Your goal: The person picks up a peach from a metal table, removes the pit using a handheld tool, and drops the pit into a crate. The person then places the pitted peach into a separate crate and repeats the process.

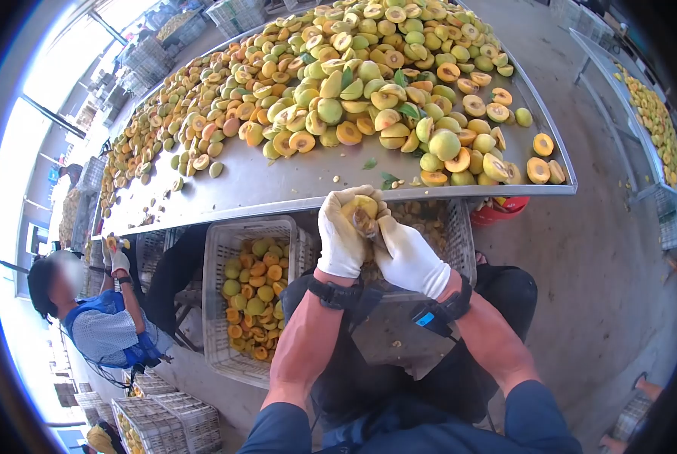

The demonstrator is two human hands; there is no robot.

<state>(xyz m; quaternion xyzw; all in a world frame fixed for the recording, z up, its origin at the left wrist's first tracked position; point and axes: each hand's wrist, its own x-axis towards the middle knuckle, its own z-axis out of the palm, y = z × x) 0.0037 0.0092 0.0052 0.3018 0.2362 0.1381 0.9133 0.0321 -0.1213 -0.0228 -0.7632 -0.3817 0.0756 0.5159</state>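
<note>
Both my hands are raised at the near edge of a metal table (278, 181) and wear white gloves. In my left hand (342, 238) is a yellow peach (363, 206), its cut side with a brown middle facing up. My right hand (412, 259) is closed in a pinch against the lower right side of this peach; I cannot tell what its fingers hold. Many halved and whole peaches (331, 98) lie heaped on the table beyond my hands. A few loose halves (537, 169) rest near the right corner.
At my left, a white crate (211, 303) contains peach halves. Another crate (465, 242) with small brownish pieces stands under my hands, beside a red bucket (499, 212). A gloved co-worker (115, 318) sits at left. Another table (618, 98) with peaches stands at right.
</note>
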